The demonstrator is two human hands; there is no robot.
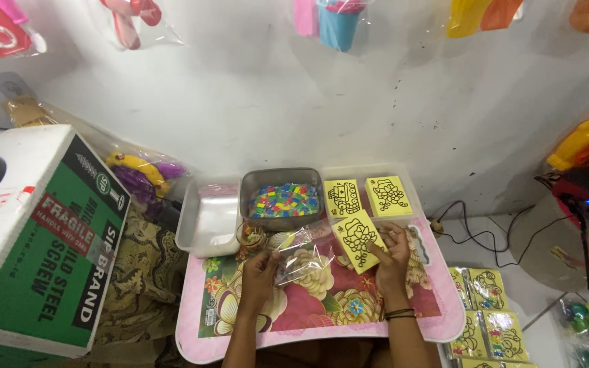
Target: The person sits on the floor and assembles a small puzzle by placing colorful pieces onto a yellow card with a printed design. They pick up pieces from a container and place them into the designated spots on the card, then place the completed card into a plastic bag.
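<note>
— What do we hold now in our left hand (259, 269)?

— We pinch a small clear plastic bag (299, 255) with the fingers closed on its left edge. The bag lies above the middle of the pink tabletop (322, 327), which has a flower pattern.

— And our right hand (390, 253)?

— It grips a yellow card (357, 239) with a black line drawing. The thumb and fingers are closed on the card's lower right side. The card is tilted and its left edge is just beside the bag; we cannot tell if they touch.

— What stands at the far edge of the tabletop?

— In the middle there is a grey tray (282, 199) full of small colourful pieces. At the far left corner there is a clear plastic container (209, 218); what it holds we cannot tell. At the far right corner there is another clear tray (369, 194), and in it two more yellow cards (388, 195) lie side by side.

— And around the tabletop?

— On the left stands a big green and white cardboard box (42, 238). On the floor by the near right corner lie packed yellow cards (489, 313) in clear bags. A black band (400, 313) is on our right wrist.
</note>
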